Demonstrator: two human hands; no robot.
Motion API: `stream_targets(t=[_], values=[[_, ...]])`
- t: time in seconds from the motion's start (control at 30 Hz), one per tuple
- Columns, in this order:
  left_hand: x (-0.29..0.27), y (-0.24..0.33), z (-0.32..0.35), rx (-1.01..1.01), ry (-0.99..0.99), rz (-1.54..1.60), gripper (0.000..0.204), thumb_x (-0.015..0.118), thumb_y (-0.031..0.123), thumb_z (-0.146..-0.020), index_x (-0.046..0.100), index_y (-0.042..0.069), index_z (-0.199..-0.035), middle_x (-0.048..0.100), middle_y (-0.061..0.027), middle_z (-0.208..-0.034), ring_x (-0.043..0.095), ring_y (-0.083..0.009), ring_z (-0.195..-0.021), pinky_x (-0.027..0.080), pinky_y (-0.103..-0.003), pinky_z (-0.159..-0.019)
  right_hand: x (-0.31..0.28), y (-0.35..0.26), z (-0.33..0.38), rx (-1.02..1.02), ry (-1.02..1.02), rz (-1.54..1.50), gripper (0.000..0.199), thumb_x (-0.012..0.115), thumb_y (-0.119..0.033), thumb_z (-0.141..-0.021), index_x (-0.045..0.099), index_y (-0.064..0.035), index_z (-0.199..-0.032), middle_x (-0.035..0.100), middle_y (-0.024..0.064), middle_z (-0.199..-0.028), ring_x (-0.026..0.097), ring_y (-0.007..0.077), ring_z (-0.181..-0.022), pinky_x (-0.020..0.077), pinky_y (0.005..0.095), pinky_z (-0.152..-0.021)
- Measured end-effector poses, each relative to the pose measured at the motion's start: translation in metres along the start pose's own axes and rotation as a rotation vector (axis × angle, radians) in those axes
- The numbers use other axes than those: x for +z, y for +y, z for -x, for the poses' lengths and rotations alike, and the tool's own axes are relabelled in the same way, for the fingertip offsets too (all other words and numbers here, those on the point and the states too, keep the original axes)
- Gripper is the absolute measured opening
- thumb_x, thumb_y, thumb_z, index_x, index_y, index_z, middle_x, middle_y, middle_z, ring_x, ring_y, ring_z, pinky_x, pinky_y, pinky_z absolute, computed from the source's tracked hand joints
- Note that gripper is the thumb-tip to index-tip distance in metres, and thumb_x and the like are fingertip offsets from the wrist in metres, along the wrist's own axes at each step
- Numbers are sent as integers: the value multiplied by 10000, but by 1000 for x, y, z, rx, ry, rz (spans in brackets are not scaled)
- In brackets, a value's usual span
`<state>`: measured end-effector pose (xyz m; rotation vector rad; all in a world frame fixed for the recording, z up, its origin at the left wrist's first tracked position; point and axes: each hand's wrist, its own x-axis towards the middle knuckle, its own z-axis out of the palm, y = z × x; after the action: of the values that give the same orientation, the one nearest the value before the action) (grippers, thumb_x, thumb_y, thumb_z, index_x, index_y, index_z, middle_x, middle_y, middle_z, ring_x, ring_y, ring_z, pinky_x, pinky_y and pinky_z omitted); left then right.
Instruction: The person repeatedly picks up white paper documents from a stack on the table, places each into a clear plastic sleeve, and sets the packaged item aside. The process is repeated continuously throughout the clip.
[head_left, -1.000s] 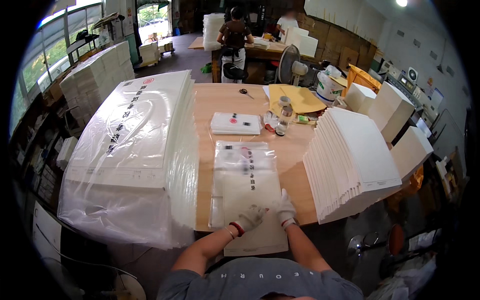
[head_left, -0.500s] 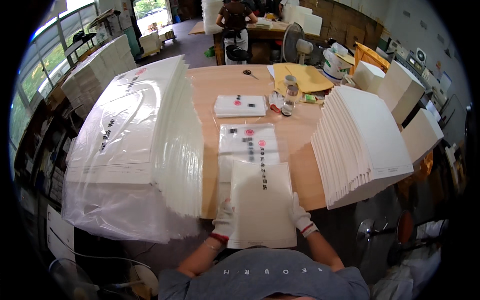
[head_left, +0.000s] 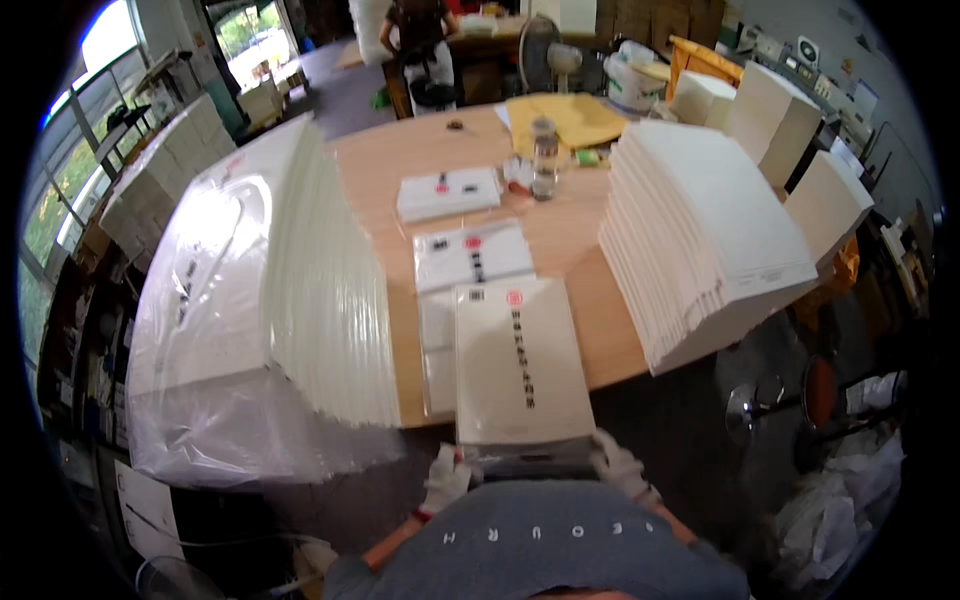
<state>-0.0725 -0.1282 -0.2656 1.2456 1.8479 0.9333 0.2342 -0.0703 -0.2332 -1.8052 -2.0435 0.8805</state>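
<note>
A cream paper packet [head_left: 522,375] with black print and a red round mark lies flat in front of me, its far end over other packets on the table. Clear plastic [head_left: 530,452] sticks out past its near edge, close to my body. My left hand [head_left: 446,482], in a white glove with a red cuff, is closed on the left corner of that plastic bag. At the right corner, my gloved right hand [head_left: 620,467] grips the bag as well, slightly blurred. Just beyond lie bagged white packets [head_left: 475,255] and a small stack of printed bags [head_left: 450,194].
A tall pile of plastic-wrapped packets [head_left: 225,270] stands at left; a fanned stack of white paper [head_left: 720,210] stands at right. A clear jar [head_left: 544,165], yellow envelopes [head_left: 570,120] and a fan [head_left: 540,58] are farther back. A person [head_left: 422,45] is at another table [head_left: 490,38].
The cream packet has moved away from me and its full printed face now shows. Both hands have shifted from its sides to the bag's near end. The whole view has tilted slightly.
</note>
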Motion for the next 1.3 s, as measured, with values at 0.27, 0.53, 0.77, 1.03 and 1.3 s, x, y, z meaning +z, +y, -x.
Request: stream_targets(t=[0.27,0.53,0.77,1.03,1.3], values=[[-9,104,-20,701,-130,164,78,586,12,-699,525,55,-721,528,-90,-712,550,-220,-642,448,-319,-593,24,26,-13,351,-181,-1150,410,498,-305,-900,498,-29,-1203,572,101,-1093,562,201,-962,456,314,-843],[-157,228,42,526,-215,33,347,617,407,-799,608,63,-752,612,-50,-735,584,-181,-588,462,-297,-541,-19,-156,-61,-204,-392,-1378,420,462,-232,-920,434,4,-1267,554,62,-1122,539,137,-960,454,262,-810],[-327,221,34,1100,761,533,108,461,102,-888,555,55,-913,498,-10,-902,481,-113,-840,412,-242,-743,-75,-340,-73,-599,-1046,-1192,348,438,-255,-951,538,20,-1139,526,35,-813,549,125,-707,474,243,-628],[-303,66,39,715,1172,920,296,378,278,-974,509,43,-1097,529,-70,-1017,487,-163,-916,401,-312,-855,-18,-333,-51,-938,-766,-923,378,465,-207,-945,453,12,-1252,573,69,-918,554,114,-840,459,246,-764],[-6,-2,-59,541,-35,-134,145,547,100,-801,590,48,-929,594,-122,-901,576,-266,-866,461,-358,-763,40,-122,-77,99,-599,-1039,266,489,-229,-921,528,-38,-1103,580,96,-773,594,183,-632,516,319,-570]])
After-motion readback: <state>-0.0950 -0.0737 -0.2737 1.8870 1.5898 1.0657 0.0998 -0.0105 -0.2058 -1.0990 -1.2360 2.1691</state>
